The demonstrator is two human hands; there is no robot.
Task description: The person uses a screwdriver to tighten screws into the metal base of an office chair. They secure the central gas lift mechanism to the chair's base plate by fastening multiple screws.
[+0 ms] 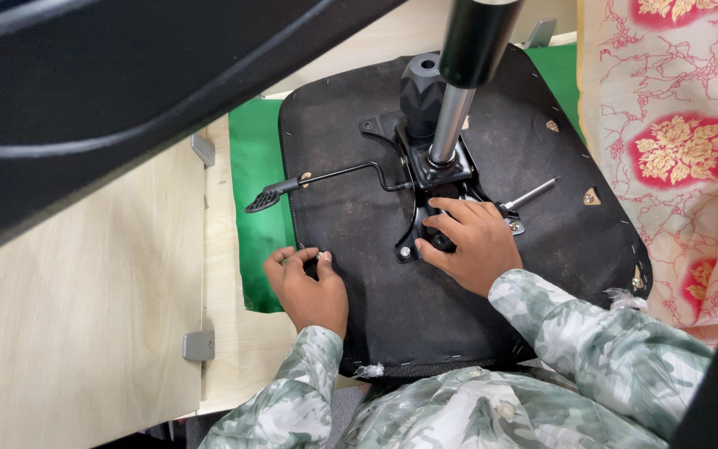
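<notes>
One upturned chair seat (459,274) fills mid-frame, carrying one black metal mechanism plate (425,179), one gas-lift cylinder (450,125), one black knob (420,93) and one lever with a paddle handle (269,198). One screwdriver shaft (533,194) lies at right. Two hands show: the left hand (309,283) and the right hand (471,241). Two grey brackets (199,345) sit on the wooden worktop (85,333), over one green cloth (255,216).
</notes>
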